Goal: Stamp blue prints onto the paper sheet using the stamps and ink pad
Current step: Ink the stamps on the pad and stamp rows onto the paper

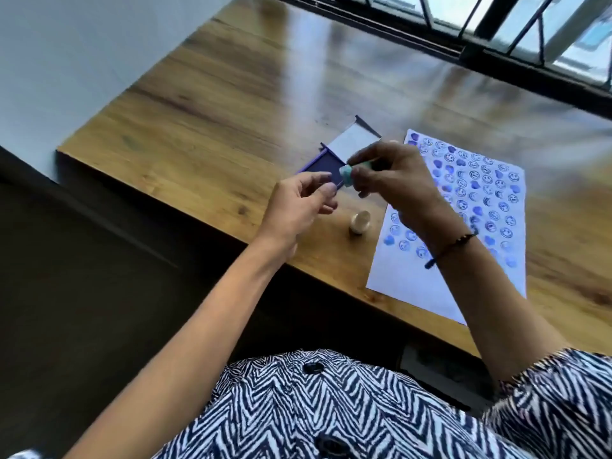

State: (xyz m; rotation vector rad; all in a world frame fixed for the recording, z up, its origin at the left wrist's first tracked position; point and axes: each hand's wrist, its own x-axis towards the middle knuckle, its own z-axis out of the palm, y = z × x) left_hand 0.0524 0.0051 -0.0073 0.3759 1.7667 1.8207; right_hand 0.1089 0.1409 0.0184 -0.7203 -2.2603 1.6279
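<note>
My right hand (394, 175) pinches a small teal stamp (348, 173) and holds it in the air just right of the ink pad. The blue ink pad (323, 167) lies open on the wooden table, its lid (354, 140) flipped back behind it. My left hand (303, 202) hovers close in front of the pad with fingers curled and apart, holding nothing. A second stamp with a pale rounded top (359, 221) stands on the table between my hands and the paper. The white paper sheet (407, 279) lies to the right, mostly covered with blue smiley and heart prints.
The table's left edge (132, 180) drops to a dark floor. A window with dark bars (496, 31) runs along the far side. My black-and-white patterned shirt (331, 409) fills the bottom of the view.
</note>
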